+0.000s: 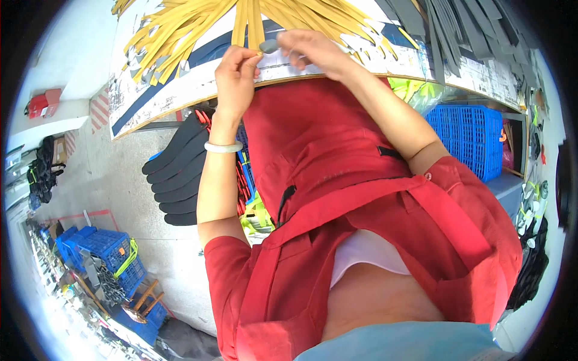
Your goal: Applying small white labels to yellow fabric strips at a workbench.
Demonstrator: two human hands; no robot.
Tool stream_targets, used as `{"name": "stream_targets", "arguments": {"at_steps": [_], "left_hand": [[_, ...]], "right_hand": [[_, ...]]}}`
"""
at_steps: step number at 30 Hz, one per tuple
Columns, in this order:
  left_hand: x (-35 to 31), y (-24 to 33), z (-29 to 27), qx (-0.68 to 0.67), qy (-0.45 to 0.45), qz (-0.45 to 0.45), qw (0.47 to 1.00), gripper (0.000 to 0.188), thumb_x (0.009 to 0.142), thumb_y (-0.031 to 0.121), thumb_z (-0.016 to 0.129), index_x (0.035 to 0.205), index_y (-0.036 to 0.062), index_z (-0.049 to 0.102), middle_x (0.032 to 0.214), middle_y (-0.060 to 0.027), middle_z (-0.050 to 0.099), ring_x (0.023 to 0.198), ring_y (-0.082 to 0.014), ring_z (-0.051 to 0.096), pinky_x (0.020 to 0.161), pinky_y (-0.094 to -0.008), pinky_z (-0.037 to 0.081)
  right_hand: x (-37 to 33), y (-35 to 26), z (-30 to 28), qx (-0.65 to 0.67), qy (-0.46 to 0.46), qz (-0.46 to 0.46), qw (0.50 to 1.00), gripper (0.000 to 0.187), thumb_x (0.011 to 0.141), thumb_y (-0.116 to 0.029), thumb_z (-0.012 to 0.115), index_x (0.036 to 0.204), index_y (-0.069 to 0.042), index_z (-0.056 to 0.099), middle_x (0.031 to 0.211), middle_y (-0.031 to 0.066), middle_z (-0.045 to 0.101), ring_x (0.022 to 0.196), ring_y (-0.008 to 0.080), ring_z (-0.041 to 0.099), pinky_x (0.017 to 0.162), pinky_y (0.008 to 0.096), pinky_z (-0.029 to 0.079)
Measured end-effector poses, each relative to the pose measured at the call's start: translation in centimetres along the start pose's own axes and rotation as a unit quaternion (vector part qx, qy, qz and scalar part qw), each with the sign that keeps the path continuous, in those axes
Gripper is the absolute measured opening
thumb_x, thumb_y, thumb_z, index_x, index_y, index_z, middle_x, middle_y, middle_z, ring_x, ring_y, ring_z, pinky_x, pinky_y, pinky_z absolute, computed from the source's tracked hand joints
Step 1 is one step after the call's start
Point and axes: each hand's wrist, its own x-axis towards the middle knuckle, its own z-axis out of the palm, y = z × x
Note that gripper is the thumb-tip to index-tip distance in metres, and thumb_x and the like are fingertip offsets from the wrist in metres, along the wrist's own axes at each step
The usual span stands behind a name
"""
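Observation:
At the front edge of the worktable, the fingers of my left hand (235, 77) are pinched together on the end of a yellow strap (255, 30). A small grey oval piece (268, 46) shows just beyond those fingertips; whether it is joined to the strap I cannot tell. Close to its right side is my right hand (314, 52), slightly blurred, with fingers apart and nothing plainly held. Many more yellow straps (174, 36) fan out over the table beyond both hands, some with grey ends.
Dark grey straps (448, 36) hang over the table (162, 103) at right. Below stands a blue crate (466, 135) beside bright yellow-green material (415, 90). Black curved pieces (180, 171) are stacked at my left. Blue crates (108, 249) sit on the floor farther left.

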Motion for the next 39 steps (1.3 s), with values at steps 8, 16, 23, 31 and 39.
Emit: {"name": "stream_targets", "arguments": {"at_steps": [8,16,23,31,39], "left_hand": [[0.9,-3.0,-17.9,0.320,0.385,0.087,0.861,0.021,0.089,0.011,0.064,0.108,0.0024,0.059,0.077,-0.0099,0.064,0.072,-0.0143,0.060,0.070,-0.0309,0.049],[0.6,-2.1,-0.4,0.153,0.009,0.033,0.988,0.013,0.087,0.003,0.059,0.097,0.0034,0.066,0.097,-0.0151,0.065,0.093,-0.0259,0.063,0.081,-0.0329,0.049],[4.2,-4.5,7.1,0.299,-0.169,0.151,0.927,0.021,0.077,0.003,0.065,0.098,0.0039,0.064,0.098,-0.0136,0.062,0.095,-0.0343,0.058,0.084,-0.0429,0.047],[4.9,-4.2,8.0,0.268,-0.197,0.147,0.932,0.024,0.077,0.005,0.066,0.100,0.0041,0.062,0.100,-0.0136,0.061,0.093,-0.0351,0.059,0.077,-0.0417,0.049],[3.9,-5.7,7.1,0.238,-0.112,0.110,0.959,0.019,0.080,0.010,0.065,0.098,0.0050,0.063,0.103,-0.0102,0.062,0.089,-0.0336,0.062,0.077,-0.0403,0.051]], "right_hand": [[-5.1,4.2,1.8,-0.111,-0.122,0.005,0.986,0.018,0.092,-0.019,0.060,0.082,-0.003,0.061,0.067,-0.0009,0.055,0.057,0.0059,0.049,0.054,0.0224,0.042],[-5.0,1.8,-0.7,-0.301,0.045,-0.109,0.946,0.016,0.090,-0.018,0.062,0.086,-0.002,0.062,0.068,0.0016,0.057,0.063,0.0078,0.052,0.059,0.0247,0.042],[-6.1,3.7,0.4,-0.378,-0.034,-0.220,0.899,0.016,0.088,-0.018,0.063,0.085,-0.002,0.061,0.078,0.0125,0.063,0.070,0.0255,0.060,0.065,0.0327,0.047],[-5.5,3.6,-0.7,-0.350,-0.012,-0.156,0.924,0.020,0.087,-0.026,0.063,0.087,-0.005,0.063,0.079,0.0149,0.063,0.071,0.0327,0.060,0.065,0.0386,0.047],[-4.2,1.8,-3.4,-0.294,0.065,-0.146,0.942,0.017,0.088,-0.020,0.064,0.086,-0.003,0.061,0.064,0.0030,0.056,0.058,0.0085,0.047,0.055,0.0257,0.040]]}}
